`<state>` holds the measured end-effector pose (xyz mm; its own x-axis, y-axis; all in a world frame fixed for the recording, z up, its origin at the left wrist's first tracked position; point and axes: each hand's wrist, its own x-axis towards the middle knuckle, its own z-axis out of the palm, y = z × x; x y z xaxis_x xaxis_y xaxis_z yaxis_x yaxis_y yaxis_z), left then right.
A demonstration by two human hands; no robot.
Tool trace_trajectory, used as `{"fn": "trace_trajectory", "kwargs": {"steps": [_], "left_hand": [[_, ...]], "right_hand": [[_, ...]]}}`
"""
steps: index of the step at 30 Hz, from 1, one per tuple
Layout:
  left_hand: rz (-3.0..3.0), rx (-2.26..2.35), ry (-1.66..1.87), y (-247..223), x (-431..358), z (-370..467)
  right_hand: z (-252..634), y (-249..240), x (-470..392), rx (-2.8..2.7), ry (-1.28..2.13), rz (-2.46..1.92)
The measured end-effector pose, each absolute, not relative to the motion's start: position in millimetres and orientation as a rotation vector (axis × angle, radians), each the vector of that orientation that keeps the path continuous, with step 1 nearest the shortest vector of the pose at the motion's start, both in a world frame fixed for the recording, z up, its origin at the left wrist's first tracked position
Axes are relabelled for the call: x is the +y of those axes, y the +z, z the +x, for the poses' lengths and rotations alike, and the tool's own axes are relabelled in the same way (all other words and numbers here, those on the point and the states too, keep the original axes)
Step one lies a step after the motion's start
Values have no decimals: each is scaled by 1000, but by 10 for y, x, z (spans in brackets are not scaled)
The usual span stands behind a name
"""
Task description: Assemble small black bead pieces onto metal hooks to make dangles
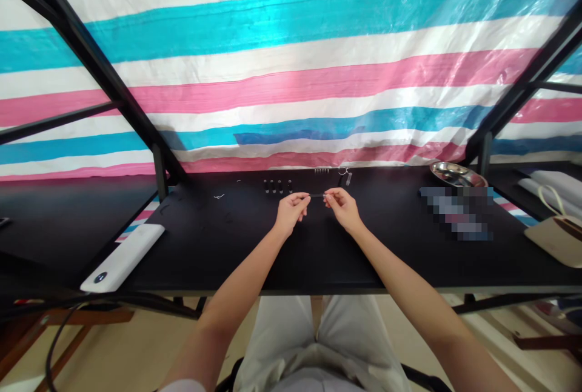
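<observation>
My left hand (291,213) and my right hand (343,207) are over the middle of the black table, each closed in a pinch. Between them runs a short, thin dark rod-like piece (317,196), its two ends in my fingertips. Just beyond my left hand, several small black cylinders (273,186) with pale ends stand in a row. Further back lies a row of tiny silvery pieces (321,170). Behind my right hand are a thin pale loop-shaped piece (344,171) and a small clear tube-like piece (348,179). Fine details are too small to make out.
A long white device (125,257) lies on the black table (204,252) at left, near white scraps (219,197). At right are a shiny metal dish (457,175), a blurred-out item (459,213) and a beige pouch (555,240). Black frame bars (100,71) slant beside a striped sheet.
</observation>
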<state>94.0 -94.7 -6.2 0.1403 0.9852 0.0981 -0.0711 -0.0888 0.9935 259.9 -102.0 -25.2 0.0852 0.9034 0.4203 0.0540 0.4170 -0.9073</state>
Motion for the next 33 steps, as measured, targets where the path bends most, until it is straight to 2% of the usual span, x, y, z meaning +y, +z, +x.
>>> {"fn": "trace_trajectory", "kwargs": {"steps": [15, 33], "left_hand": [[1398, 1062, 1223, -69, -969, 952], [1235, 955, 1175, -98, -996, 1026]], "right_hand": [[2595, -273, -1005, -1347, 818, -960], [2480, -324, -1047, -1458, 849, -932]]}}
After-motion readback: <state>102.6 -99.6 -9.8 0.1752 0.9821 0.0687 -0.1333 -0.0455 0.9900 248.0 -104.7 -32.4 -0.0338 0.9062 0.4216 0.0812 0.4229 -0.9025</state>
